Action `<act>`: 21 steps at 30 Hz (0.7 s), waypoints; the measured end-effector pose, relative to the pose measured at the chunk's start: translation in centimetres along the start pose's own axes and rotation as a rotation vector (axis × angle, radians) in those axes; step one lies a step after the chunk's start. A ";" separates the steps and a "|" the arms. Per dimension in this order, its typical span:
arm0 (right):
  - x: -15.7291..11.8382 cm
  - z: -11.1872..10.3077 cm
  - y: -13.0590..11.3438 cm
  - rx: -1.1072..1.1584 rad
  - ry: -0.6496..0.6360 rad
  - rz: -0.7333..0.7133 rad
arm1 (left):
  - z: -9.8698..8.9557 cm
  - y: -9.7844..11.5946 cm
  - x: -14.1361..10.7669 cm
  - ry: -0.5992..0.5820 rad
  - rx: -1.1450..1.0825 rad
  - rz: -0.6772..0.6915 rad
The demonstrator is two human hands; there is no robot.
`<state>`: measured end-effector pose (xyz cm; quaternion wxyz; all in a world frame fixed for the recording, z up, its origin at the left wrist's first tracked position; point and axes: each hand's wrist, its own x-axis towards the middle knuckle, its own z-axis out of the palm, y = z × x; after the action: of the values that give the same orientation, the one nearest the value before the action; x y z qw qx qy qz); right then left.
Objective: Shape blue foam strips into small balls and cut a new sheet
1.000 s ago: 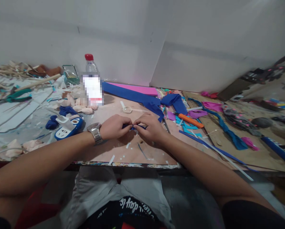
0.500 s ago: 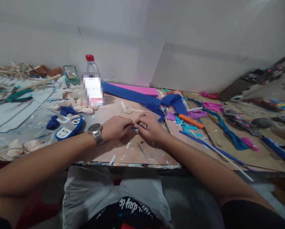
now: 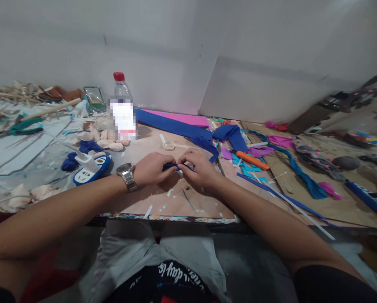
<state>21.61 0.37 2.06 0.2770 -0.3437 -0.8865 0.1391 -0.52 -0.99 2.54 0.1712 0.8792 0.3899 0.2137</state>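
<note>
Fingertips of both my hands meet over the middle of the wooden table. My left hand, below a metal wristwatch, pinches a small dark blue piece. My right hand pinches the other end of the same blue piece, and a bit of white shows under it between the hands. Most of the piece is hidden by the fingers. Just behind the hands lies a ring of pale tape. Farther back a wide blue strip is spread out, with a pink strip behind it.
At the left are a blue power socket, green-handled pliers and a red-capped bottle. An orange cutter, a long blue strip and coloured scraps lie at the right. A wall stands behind.
The fingers of my left hand have shifted slightly, and more of the blue piece shows between its thumb and forefinger. My right hand has barely moved.
</note>
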 end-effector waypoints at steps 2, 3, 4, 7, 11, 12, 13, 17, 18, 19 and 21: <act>0.0 -0.1 0.0 0.004 0.014 -0.013 | -0.1 0.0 0.0 0.000 -0.037 -0.010; 0.0 -0.1 0.0 0.006 0.018 -0.020 | -0.1 0.0 -0.1 -0.001 -0.043 -0.009; 0.0 -0.1 0.0 0.009 0.022 -0.026 | 0.0 -0.1 -0.1 -0.003 -0.040 -0.004; 0.0 -0.1 -0.1 0.017 0.032 -0.039 | 0.0 -0.3 -0.1 -0.011 -0.001 0.013; 0.0 0.0 0.0 0.015 0.033 -0.048 | -0.1 -0.3 -0.1 -0.019 -0.031 0.026; 0.0 0.1 0.0 0.012 0.033 -0.052 | -0.2 -0.2 -0.1 -0.019 -0.063 0.025; 0.0 0.1 0.0 0.008 0.035 -0.056 | -0.2 -0.2 0.0 -0.019 -0.098 0.023; 0.0 0.1 0.1 -0.009 0.033 -0.081 | -0.2 -0.2 0.0 -0.003 -0.182 0.018; 0.0 0.1 0.0 -0.009 0.031 -0.082 | -0.2 -0.2 0.0 0.005 -0.184 0.021; 0.0 0.1 0.0 -0.006 0.027 -0.081 | -0.1 -0.3 0.0 0.014 -0.180 0.028; 0.0 0.2 0.0 0.008 0.016 -0.079 | 0.1 -0.4 -0.1 0.039 -0.151 0.053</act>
<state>21.50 0.34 1.91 0.2910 -0.3083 -0.8965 0.1289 -0.73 -0.82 2.24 0.2238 0.8695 0.3526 0.2639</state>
